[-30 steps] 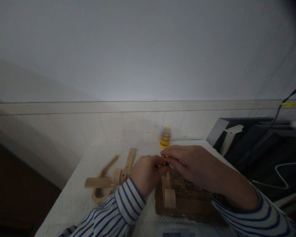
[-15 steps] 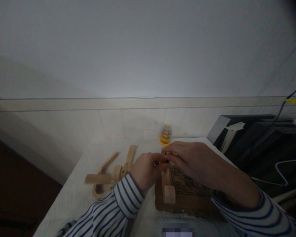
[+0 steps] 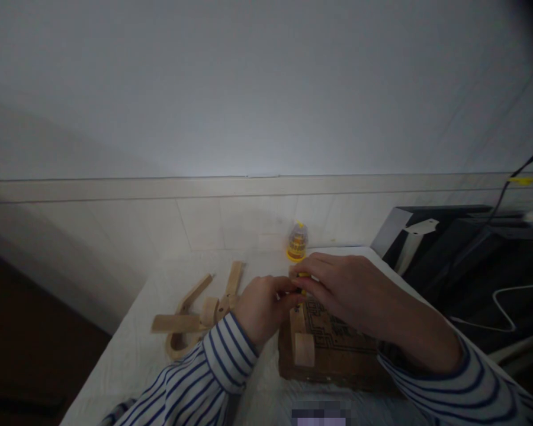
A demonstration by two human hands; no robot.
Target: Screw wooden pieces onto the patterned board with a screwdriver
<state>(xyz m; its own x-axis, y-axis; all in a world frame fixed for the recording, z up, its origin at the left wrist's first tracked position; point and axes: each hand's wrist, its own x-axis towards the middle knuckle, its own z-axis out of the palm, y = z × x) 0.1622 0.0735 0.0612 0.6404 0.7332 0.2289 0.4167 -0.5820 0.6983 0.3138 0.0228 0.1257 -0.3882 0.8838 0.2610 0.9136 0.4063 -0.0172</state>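
Observation:
My right hand is closed, its thumb and fingers pinching a small yellow-and-black screwdriver, mostly covered by the fingers. Close against it on the left, my left hand is pinched at the lower part of the same tool. Both hands are over the far left corner of a dark brown carved wooden board. Under the fingertips lies a pale wooden strip along the board's left side, with a pale wooden block at its near end. The screwdriver's tip is hidden.
Left of my hands lie joined pale wooden pieces, including flat blades and a curved loop. A clear, yellow-based beehive-shaped bit case stands by the wall. Black items and a white cable are at the right.
The view has shifted very slightly. Both hands stay at the same spot, with the right fingers and the screwdriver turned a little.

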